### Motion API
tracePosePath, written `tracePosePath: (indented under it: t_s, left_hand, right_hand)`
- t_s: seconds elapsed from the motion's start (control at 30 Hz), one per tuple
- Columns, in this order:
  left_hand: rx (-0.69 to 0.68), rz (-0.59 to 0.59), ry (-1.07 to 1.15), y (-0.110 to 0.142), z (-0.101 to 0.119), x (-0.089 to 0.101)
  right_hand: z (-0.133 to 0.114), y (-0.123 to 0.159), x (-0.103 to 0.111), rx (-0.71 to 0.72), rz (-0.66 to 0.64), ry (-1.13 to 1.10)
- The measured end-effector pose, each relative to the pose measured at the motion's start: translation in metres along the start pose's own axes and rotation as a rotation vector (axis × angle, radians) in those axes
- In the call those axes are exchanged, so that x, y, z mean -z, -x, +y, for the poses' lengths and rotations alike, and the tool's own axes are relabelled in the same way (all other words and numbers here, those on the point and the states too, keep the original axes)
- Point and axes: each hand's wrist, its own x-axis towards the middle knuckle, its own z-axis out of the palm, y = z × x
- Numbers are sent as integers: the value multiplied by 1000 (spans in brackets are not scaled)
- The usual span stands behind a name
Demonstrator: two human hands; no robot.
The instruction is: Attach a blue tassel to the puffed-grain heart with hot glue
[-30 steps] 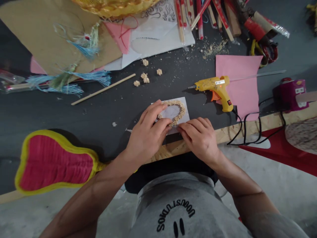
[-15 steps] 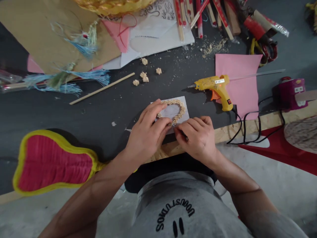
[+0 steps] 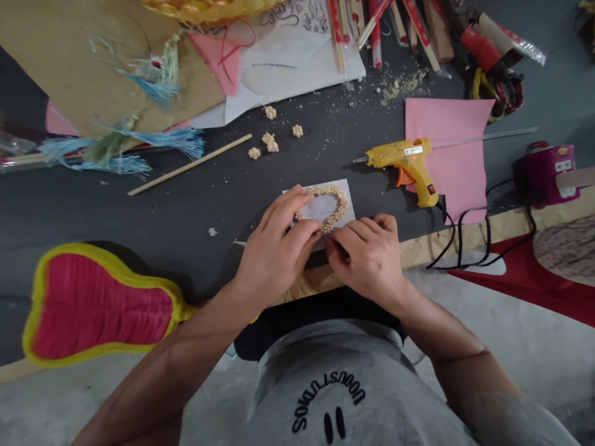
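Note:
A heart-like ring of small beige clusters (image 3: pixel 343 201) lies on a piece of white paper (image 3: pixel 348 210) at the table's near edge. My left hand (image 3: pixel 274 251) grips its left side, with the index finger along the top and the thumb at the bottom. At the ring's lower edge, close to the left thumb, my right hand (image 3: pixel 369 257) is closed with fingers curled; what they pinch is hidden. Several loose beige flower-shaped pieces (image 3: pixel 269 141) sit farther back on the dark table.
A yellow glue gun (image 3: pixel 400 156) lies on pink paper (image 3: pixel 458 167) at right, its black cord (image 3: pixel 458 232) hanging over the edge. A thin wooden stick (image 3: pixel 190 165) is at left, beyond a pink-and-yellow padded shape (image 3: pixel 106 303). Blue tassels (image 3: pixel 121 148) and red-wrapped sticks (image 3: pixel 337 37) lie behind.
Both hands stay around the ring in nearly the same pose. The right hand has shifted very slightly left and up. The view has moved a little.

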Motion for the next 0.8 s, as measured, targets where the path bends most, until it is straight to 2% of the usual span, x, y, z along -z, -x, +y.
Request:
tracePosePath:
  t_s: [0.8]
  left_hand:
    - [-4,0,15,-1,0,2]
  right_hand:
    - [2,-7,6,-50,-102,-41]
